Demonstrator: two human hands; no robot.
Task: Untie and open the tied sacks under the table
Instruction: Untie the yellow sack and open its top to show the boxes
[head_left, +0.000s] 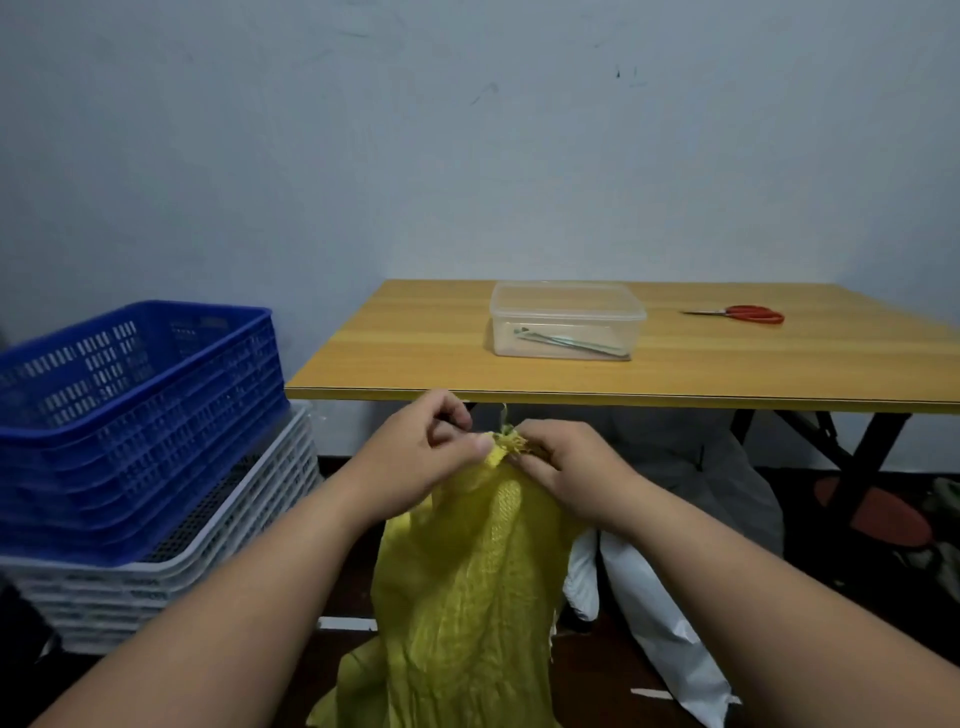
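- A yellow woven sack (467, 582) is held upright on the floor just in front of the near edge of the wooden table (415, 358), its gathered neck (501, 449) raised to roughly the level of that edge.
- The neck is pinched by the left hand (421, 452), thumb pressed against the bunched fabric and fingers curled above it.
- The frayed tie (514, 441) at the top of the neck is gripped by the right hand (561, 467), fingers curled round it; a thin strand is seen sticking up between the two hands.
- The knot appears not yet undone, so the sack is judged still closed.
- A grey sack (691, 457) is seen further under the table, and a white sack (660, 623) lies on the floor to the right of the yellow one; whether these are tied cannot be told.
- On the table, a clear plastic container (566, 319) sits near the middle and red-handled scissors (748, 314) lie toward the far right.
- Stacked crates, blue (130, 405) over white (171, 561), stand to the left of the table.
- Risk: the knot could be tightened rather than loosened if the wrong strand is pulled.
- Risk: the frayed weave could be torn if force is applied to the fabric instead of the tie.
- Risk: the sack could slump and spill if the neck is released once the tie is freed.
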